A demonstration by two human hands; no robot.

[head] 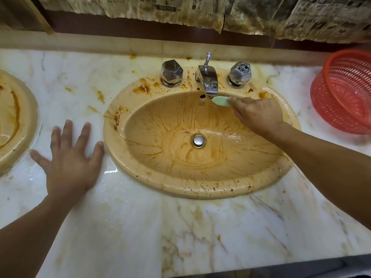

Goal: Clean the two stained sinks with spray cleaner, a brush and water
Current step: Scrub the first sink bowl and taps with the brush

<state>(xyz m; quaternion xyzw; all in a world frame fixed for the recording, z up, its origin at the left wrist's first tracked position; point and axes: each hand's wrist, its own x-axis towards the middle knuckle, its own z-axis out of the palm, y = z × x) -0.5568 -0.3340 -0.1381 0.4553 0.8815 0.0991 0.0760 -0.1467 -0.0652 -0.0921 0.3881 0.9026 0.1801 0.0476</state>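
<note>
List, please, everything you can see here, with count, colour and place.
central sink: one, tan, orange-stained, middle of countertop
second sink: one, tan, stained, far left
countertop: one, white marble, around both sinks
spout: one, chrome, behind central bowl
tap handles: two, chrome, either side of spout
drain stopper: one, chrome, bowl bottom
brush: one, pale green, under spout
basket: one, red, right edge of countertop
newspaper: several sheets, stained, on wall above
left hand: one, fingers spread, left of central sink
right hand: one, holds brush at bowl's back
</note>
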